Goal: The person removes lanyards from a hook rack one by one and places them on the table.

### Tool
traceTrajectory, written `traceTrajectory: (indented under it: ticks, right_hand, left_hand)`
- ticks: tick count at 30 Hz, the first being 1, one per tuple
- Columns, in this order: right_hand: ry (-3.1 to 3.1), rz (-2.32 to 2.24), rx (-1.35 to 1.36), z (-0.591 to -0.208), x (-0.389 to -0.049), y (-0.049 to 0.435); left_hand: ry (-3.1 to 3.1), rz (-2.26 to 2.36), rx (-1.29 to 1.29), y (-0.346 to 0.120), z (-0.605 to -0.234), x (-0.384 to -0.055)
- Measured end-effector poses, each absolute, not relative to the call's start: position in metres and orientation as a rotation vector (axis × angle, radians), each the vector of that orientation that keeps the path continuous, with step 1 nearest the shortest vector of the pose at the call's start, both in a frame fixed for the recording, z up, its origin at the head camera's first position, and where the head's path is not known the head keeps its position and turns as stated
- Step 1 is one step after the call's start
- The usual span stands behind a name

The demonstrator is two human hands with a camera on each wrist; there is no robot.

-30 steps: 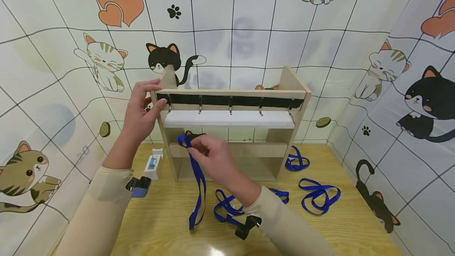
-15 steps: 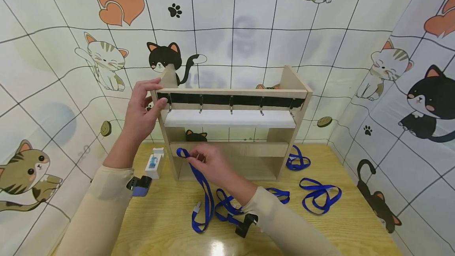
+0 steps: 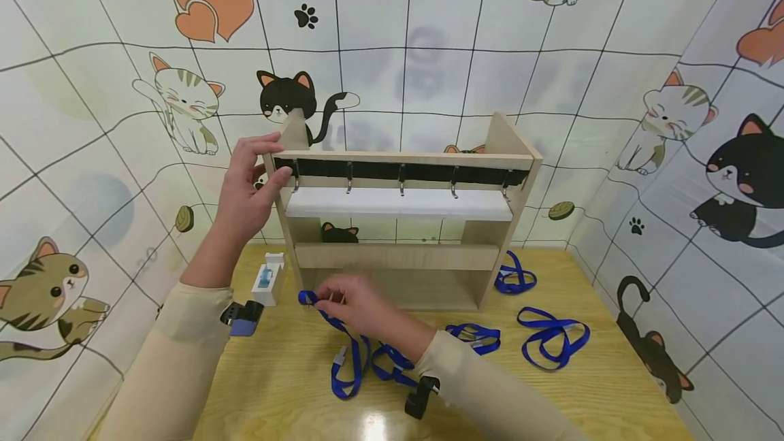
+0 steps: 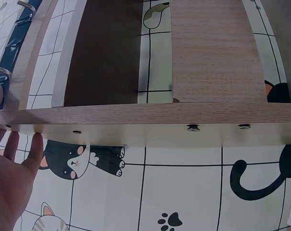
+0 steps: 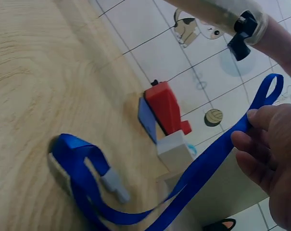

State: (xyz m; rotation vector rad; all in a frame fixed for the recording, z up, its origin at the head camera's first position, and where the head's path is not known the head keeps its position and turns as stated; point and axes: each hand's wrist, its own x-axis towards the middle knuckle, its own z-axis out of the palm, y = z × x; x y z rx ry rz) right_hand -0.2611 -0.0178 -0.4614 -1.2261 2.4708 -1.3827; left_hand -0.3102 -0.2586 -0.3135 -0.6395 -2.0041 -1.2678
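Observation:
My right hand (image 3: 352, 305) pinches a blue lanyard (image 5: 203, 168) near its looped top end, low in front of the wooden rack (image 3: 398, 256). The rest of that lanyard trails down to the table, where its pale plastic buckle (image 5: 115, 185) lies. My left hand (image 3: 248, 186) grips the rack's upper left corner, thumb on the front and fingers along the outer side. Across the rack's top front runs a black strip (image 3: 422, 173) with several metal hooks, and nothing hangs on them. A white bar (image 3: 398, 203) sits below the hooks.
More blue lanyards lie on the wooden table (image 3: 294, 393): one beside the right forearm (image 3: 474, 337), one farther right (image 3: 554, 339), one by the rack's right side (image 3: 514, 281). Left of the rack stands a small white holder (image 3: 267, 281); a red object (image 5: 164, 107) is near it.
My right hand has come down from just below the white bar to near the table, bringing the lanyard's loop along; its lower end now lies on the table. The left hand stays on the corner.

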Motion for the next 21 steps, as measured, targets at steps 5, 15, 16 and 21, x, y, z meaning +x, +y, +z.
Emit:
traceTrajectory:
  ticks: [5,15,16,21]
  right_hand:
    - [2.4,-1.334,-1.3,-0.48,-0.26,-0.022]
    - [2.283,-1.282,-1.166,-0.518,-0.254,-0.032]
    - [2.288,-1.267,-1.152,-0.521,-0.253,-0.033]
    - [2.354,-1.138,-1.183,-0.538,-0.254,-0.039]
  left_hand:
    - [-1.994,-1.269,-0.65,-0.259,-0.314,-0.311]
    - [-1.997,-1.275,-0.646,-0.259,-0.314,-0.312]
    - [-2.0,-1.275,-0.644,-0.259,-0.314,-0.312]
    - [-2.003,-1.278,-0.637,-0.259,-0.314,-0.312]
